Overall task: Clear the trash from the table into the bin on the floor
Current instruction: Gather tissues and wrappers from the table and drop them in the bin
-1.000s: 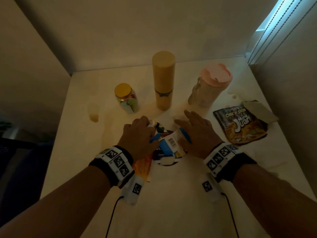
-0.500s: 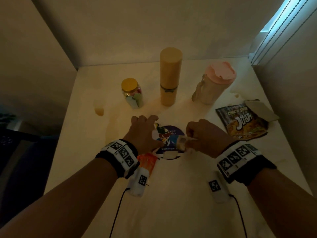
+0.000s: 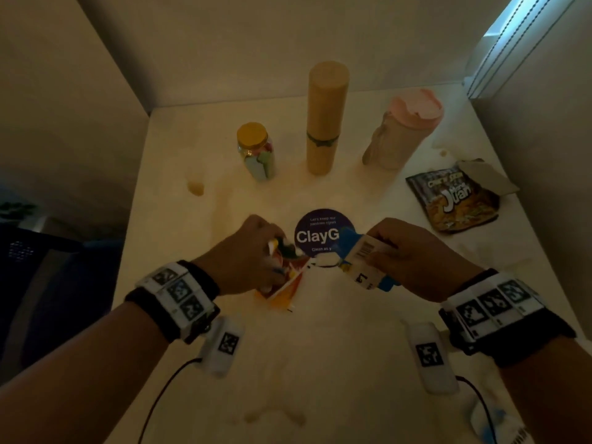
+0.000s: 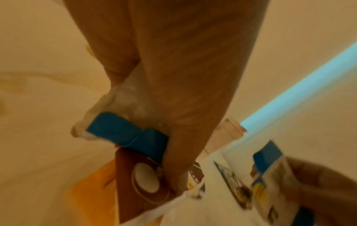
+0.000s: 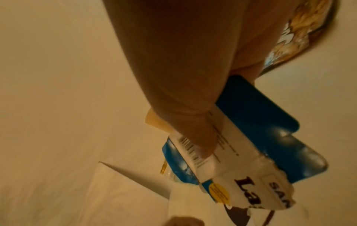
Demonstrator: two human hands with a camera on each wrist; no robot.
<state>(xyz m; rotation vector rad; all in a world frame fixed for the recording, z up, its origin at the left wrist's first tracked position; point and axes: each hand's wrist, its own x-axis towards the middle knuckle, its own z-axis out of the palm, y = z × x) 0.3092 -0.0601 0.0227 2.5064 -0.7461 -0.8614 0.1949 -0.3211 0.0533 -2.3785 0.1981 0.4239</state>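
Near the middle of the head view, the left hand (image 3: 246,254) is curling its fingers round a crumpled bundle of wrappers (image 3: 285,270) — glossy red, orange and white film, with a folded blue strip (image 4: 127,134) tucked under the thumb in the left wrist view. To its right, the right hand (image 3: 413,254) is gripping a torn blue-and-white packet (image 3: 362,261); its thumb (image 5: 195,131) is pressing across the barcode panel, and the ragged white edge is hanging below. Both grips are clenched on their trash, held just above the pale, stained counter (image 3: 320,363). Between the two hands a round dark-purple sticker (image 3: 320,232) is lying flat on the surface, partly hidden by the packet.

At centre right, a shiny dark snack bag (image 3: 455,200) is lying flat with a bent piece of cardboard (image 3: 487,177) at its far corner. Along the upper centre three upright containers are standing — a small glass jar with a yellow lid (image 3: 256,152), a tall smooth tan cylinder (image 3: 325,116), and a pink-lidded tumbler (image 3: 400,133). The bin is not showing in any view.
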